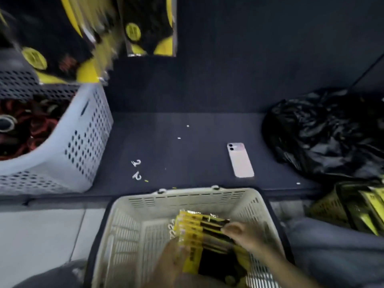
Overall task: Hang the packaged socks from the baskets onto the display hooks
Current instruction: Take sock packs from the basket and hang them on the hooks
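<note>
Nearest the camera, both hands are reaching into a cream basket (133, 231) that is sitting on the pale floor. The left hand (172, 260) is gripping the near-left edge of a fanned stack of sock packs (199, 231), its fingers curled over the yellow header cards, while the right hand (241, 233) is pinching the stack's right side, fingers closed on the black part of the packs. The printing on the yellow cards is too blurred to read. To the right, a yellow basket (330, 206) is holding more yellow-and-black packs. Beyond the cream basket, a dark shelf (187, 146) is carrying two loose white hooks (137, 169), a pink phone (240, 160) lying face down, and a crumpled black plastic bag (324, 132). At the left, a white perforated basket (83, 138) is holding red-and-black items. Farthest off, hanging sock packs (149, 26) are showing round yellow labels, their writing unreadable in the motion blur.
</note>
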Available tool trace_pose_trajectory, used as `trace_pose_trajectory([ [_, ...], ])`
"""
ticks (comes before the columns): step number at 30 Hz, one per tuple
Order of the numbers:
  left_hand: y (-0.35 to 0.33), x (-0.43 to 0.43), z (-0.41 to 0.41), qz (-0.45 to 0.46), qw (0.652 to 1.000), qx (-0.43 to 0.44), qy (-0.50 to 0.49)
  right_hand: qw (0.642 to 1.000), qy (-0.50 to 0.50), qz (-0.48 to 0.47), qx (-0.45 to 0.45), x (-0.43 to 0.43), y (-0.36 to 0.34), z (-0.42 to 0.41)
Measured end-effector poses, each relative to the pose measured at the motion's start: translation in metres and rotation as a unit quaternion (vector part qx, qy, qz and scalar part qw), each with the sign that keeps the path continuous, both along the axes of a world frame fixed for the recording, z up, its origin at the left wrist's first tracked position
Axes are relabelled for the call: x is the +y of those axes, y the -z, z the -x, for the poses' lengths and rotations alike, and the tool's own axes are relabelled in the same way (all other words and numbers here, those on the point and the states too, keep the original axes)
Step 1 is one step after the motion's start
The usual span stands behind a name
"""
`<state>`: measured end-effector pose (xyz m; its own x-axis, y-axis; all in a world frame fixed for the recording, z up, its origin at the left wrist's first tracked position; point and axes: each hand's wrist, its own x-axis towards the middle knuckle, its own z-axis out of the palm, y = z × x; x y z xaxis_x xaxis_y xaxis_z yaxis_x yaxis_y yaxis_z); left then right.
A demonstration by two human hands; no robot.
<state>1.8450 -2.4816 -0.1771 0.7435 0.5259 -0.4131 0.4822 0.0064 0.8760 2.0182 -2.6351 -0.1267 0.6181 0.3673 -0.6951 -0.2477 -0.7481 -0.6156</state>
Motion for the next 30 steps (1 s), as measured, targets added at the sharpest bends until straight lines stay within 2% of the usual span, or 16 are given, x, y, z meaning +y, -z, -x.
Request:
trace_pose_trajectory([
  [5, 0.043, 0.021, 0.007, 0.001, 0.998, 0.044, 0.054, 0.996, -0.058, 0.026, -0.060, -0.006, 0.038, 0.003],
  [9, 0.069, 0.019, 0.008, 0.033, 0.996, 0.041, 0.078, 0.975, -0.184, 0.068, -0.100, 0.006, 0.063, -0.010],
  [11, 0.080, 0.020, 0.013, 0.020, 0.994, 0.035, 0.101, 0.953, -0.259, 0.097, -0.123, 0.013, 0.076, -0.011],
  [13, 0.089, 0.018, 0.012, 0.032, 0.996, 0.038, 0.074, 0.914, -0.353, 0.137, -0.147, 0.021, 0.086, -0.005],
  [15, 0.092, 0.015, 0.011, 0.070, 0.996, 0.045, 0.032, 0.890, -0.407, 0.162, -0.124, 0.027, 0.095, 0.007],
  [18, 0.092, 0.017, 0.011, 0.123, 0.990, 0.069, -0.027, 0.904, -0.386, 0.160, -0.096, 0.028, 0.102, 0.018],
  [19, 0.091, 0.017, 0.010, 0.149, 0.987, 0.053, -0.033, 0.905, -0.381, 0.161, -0.100, 0.028, 0.102, 0.019],
  [22, 0.085, 0.018, 0.011, 0.145, 0.989, 0.021, -0.023, 0.901, -0.390, 0.149, -0.122, 0.029, 0.100, 0.019],
  [26, 0.072, 0.024, 0.008, 0.176, 0.978, 0.079, -0.081, 0.922, -0.356, 0.105, -0.111, 0.026, 0.086, 0.013],
  [30, 0.039, 0.043, 0.008, 0.257, 0.955, 0.147, -0.015, 0.944, -0.305, 0.064, -0.108, 0.026, 0.051, -0.001],
])
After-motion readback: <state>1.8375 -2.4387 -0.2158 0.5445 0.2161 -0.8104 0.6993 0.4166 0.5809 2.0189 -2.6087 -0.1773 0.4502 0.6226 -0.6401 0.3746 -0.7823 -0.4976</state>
